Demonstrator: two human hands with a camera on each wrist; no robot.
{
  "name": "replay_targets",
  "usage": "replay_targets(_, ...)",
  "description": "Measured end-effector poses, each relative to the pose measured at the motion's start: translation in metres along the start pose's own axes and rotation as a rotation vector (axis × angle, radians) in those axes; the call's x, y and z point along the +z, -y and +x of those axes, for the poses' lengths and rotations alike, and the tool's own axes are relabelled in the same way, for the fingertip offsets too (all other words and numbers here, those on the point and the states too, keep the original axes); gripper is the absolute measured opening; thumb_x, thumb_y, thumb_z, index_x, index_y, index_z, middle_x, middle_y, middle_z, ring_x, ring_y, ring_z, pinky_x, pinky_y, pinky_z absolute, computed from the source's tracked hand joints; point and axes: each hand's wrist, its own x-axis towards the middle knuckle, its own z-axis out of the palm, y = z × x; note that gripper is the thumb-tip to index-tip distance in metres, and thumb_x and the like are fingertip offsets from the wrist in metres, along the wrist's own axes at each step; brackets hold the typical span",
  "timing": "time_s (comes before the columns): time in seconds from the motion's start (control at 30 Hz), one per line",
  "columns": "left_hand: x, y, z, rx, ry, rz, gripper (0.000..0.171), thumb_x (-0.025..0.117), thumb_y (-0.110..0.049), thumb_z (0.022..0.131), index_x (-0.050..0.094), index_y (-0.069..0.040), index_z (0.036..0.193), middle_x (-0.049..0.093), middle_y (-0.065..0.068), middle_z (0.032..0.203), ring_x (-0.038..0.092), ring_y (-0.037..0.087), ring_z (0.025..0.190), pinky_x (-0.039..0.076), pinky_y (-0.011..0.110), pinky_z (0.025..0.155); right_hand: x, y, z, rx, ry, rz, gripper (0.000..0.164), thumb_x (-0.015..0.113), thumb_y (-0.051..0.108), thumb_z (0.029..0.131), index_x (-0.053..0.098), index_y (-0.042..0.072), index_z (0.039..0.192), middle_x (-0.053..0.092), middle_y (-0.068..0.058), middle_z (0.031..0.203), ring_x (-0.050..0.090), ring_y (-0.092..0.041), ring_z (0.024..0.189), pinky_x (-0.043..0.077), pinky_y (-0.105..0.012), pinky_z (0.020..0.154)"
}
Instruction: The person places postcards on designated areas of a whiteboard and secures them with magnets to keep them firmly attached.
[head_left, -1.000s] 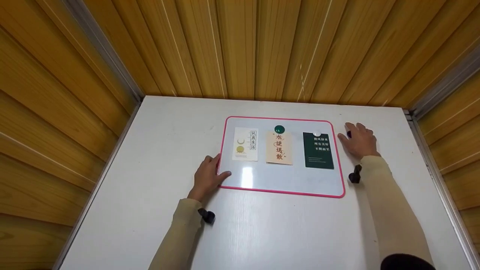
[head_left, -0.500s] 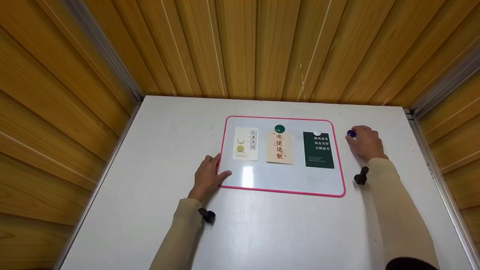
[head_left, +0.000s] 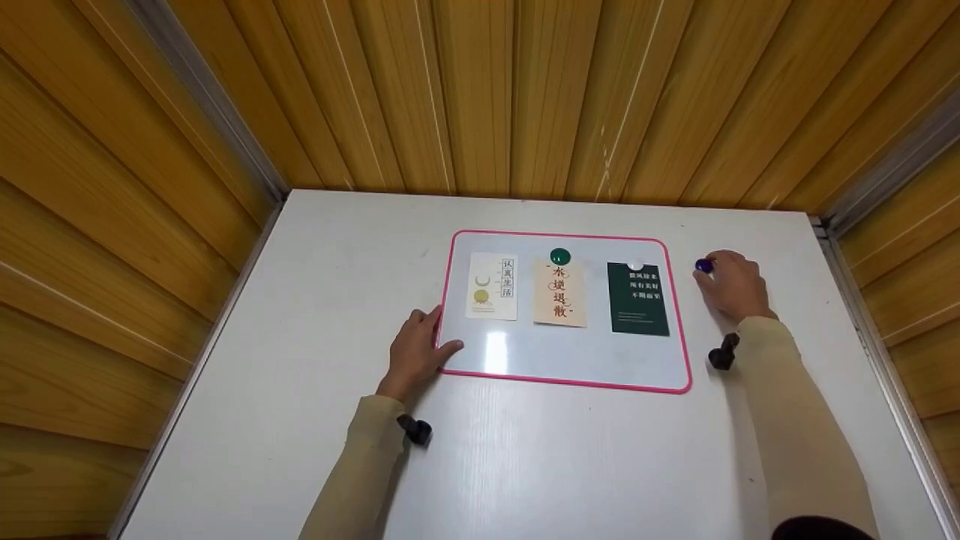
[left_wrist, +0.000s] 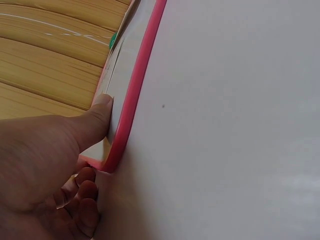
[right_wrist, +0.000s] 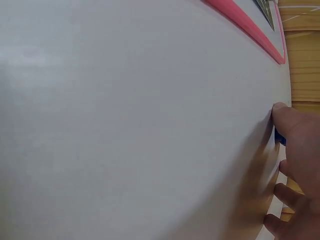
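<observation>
A small whiteboard (head_left: 555,360) with a pink frame lies on the white table. My left hand (head_left: 414,351) grips its lower left corner; in the left wrist view the thumb (left_wrist: 100,112) presses on the face and the other fingers curl at the edge. To the right of the board my right hand (head_left: 735,286) pinches a round purple-blue magnet (head_left: 703,265) between thumb and fingers, close over the table. On the board are a white card (head_left: 491,292), a cream card (head_left: 559,300) below a green magnet (head_left: 560,256), and a dark green card (head_left: 637,307) under a white magnet (head_left: 636,265).
The table (head_left: 525,465) reaches back to a wall of wood-look panels (head_left: 480,97). More panels rise at left and right, with metal strips along the table's sides. A black wrist camera (head_left: 415,430) sits by the left sleeve, another by the right.
My right hand has shifted a little to the right, and the purple-blue magnet, mostly hidden earlier, now shows at its fingertips. The left hand and the board have stayed put.
</observation>
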Motion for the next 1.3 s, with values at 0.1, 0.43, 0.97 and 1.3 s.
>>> replay_targets(0.1, -0.0001, -0.0003, -0.0004, 0.004, 0.001, -0.005, 0.083, 0.082, -0.040, 0.088, 0.046, -0.006, 0.155, 0.056, 0.010, 0.111, 0.050, 0.022, 0.090, 0.046, 0.039, 0.084, 0.0002, -0.0002, -0.0006, 0.007, 0.002, 0.015, 0.056, 0.061, 0.032, 0.104, 0.048, -0.007, 0.142, 0.046, -0.032, 0.145, 0.041, -0.053, 0.130, 0.031, -0.069, 0.108)
replay_targets(0.43, 0.0004, 0.0008, 0.0007, -0.003, -0.005, 0.005, 0.083, 0.083, -0.039, 0.087, 0.047, -0.005, 0.153, 0.056, 0.012, 0.113, 0.049, 0.023, 0.090, 0.047, 0.040, 0.085, 0.0005, -0.0044, -0.0012, -0.030, -0.018, 0.024, 0.052, 0.058, 0.032, 0.105, 0.049, -0.008, 0.137, 0.049, -0.033, 0.139, 0.043, -0.055, 0.128, 0.032, -0.069, 0.107)
replay_targets(0.97, 0.0009, 0.0003, 0.0012, -0.009, -0.008, 0.000, 0.084, 0.083, -0.040, 0.086, 0.047, -0.006, 0.154, 0.055, 0.010, 0.110, 0.049, 0.022, 0.091, 0.045, 0.038, 0.085, -0.0026, -0.0019, -0.0002, -0.003, 0.007, 0.037, 0.054, 0.058, 0.034, 0.104, 0.047, -0.007, 0.138, 0.047, -0.033, 0.141, 0.042, -0.055, 0.129, 0.031, -0.070, 0.108)
replay_targets(1.3, 0.0019, 0.0027, 0.0011, 0.002, -0.003, -0.009, 0.084, 0.083, -0.041, 0.086, 0.047, -0.006, 0.154, 0.054, 0.009, 0.108, 0.048, 0.021, 0.088, 0.046, 0.037, 0.082, -0.0022, -0.0011, -0.0010, -0.014, -0.001, 0.028, 0.052, 0.059, 0.032, 0.104, 0.049, -0.008, 0.136, 0.049, -0.033, 0.139, 0.045, -0.054, 0.127, 0.033, -0.070, 0.106)
